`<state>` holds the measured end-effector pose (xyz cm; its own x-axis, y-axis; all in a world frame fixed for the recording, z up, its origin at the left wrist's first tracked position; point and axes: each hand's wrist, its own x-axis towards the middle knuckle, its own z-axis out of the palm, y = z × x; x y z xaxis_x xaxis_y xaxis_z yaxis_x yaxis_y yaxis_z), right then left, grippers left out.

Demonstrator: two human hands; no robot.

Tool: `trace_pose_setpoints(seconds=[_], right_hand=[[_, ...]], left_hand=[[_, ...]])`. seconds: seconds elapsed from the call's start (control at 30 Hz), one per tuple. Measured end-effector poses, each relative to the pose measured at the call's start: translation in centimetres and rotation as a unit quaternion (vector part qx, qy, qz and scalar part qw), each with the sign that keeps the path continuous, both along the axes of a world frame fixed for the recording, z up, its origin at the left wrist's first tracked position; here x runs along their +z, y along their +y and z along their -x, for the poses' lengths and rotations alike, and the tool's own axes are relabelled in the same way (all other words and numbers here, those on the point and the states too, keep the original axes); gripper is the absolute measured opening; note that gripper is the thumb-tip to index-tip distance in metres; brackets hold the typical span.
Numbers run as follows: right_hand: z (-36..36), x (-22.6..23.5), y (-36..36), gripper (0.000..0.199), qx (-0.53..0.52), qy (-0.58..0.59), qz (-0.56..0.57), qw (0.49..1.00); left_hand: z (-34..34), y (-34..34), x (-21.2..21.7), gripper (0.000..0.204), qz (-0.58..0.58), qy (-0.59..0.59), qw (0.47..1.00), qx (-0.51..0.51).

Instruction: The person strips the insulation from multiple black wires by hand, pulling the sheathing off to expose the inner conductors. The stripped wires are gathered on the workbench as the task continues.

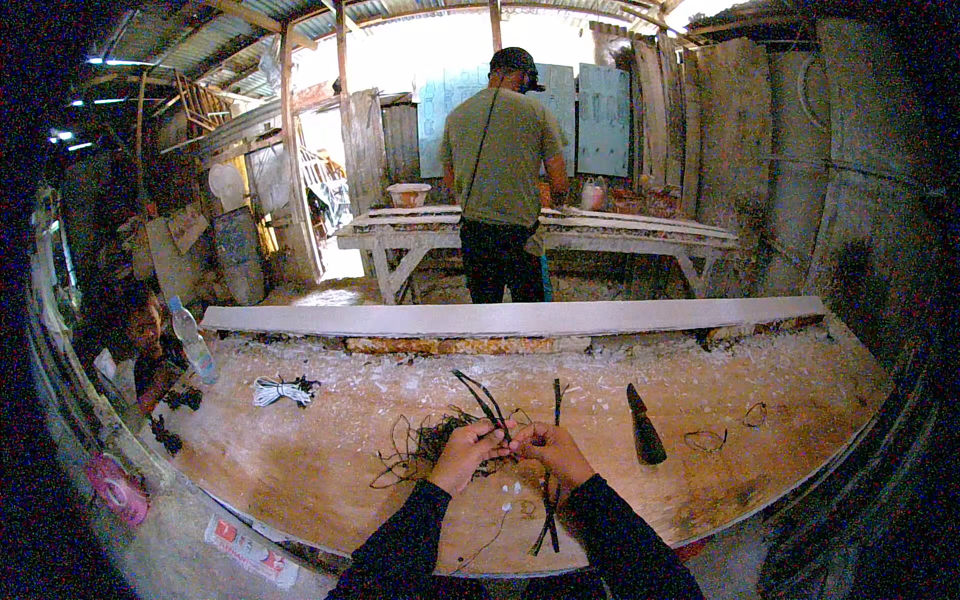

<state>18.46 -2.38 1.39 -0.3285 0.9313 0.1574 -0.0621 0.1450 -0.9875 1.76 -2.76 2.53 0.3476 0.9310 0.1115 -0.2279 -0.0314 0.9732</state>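
Left hand (464,458) and right hand (556,450) pinch black strips (484,401) between the bench's (310,470) near and far edges.

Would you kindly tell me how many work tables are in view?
2: the near wooden table, under the left hand and right hand, and the far bench, before the co-worker. Dark edges may hide more.

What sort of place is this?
Probably a rough workshop, perhaps a woodworking one: a dusty plywood worktable in front, a second long bench where another person stands, and corrugated roofing on bare timber posts.
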Motion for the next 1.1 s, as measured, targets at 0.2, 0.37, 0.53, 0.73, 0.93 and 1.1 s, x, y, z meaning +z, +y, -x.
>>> trace_pose_setpoints(seconds=[0.2, 0.37, 0.53, 0.73, 0.93, 1.1], right_hand=[[0.1, 0.5, -0.3, 0.015, 0.003, -0.003, 0.006, 1.000], [-0.2, 0.8, -0.4, 0.015, 0.022, -0.043, 0.026, 0.999], [-1.2, 0.2, 0.5, 0.008, -0.012, -0.149, -0.048, 0.988], [-2.3, -1.4, 1.5, 0.008, 0.017, -0.169, -0.125, 0.978], [-2.1, -1.1, 0.9, 0.004, 0.092, -0.098, -0.012, 0.991], [-1.6, -0.9, 0.7, 0.003, 0.116, -0.109, -0.060, 0.985]], left_hand=[[0.2, 0.0, 0.0, 0.023, 0.007, 0.013, 1.000, 0.026], [1.1, 0.8, -0.2, 0.020, -0.052, 0.018, 0.991, 0.119], [2.6, 1.3, 0.2, 0.013, -0.003, -0.115, 0.967, 0.228], [3.7, 2.0, -0.2, 0.017, 0.006, -0.149, 0.957, 0.249], [4.3, 2.5, -1.2, 0.032, -0.001, -0.279, 0.937, 0.211], [4.9, 2.7, -1.3, 0.028, 0.028, -0.312, 0.924, 0.218]])
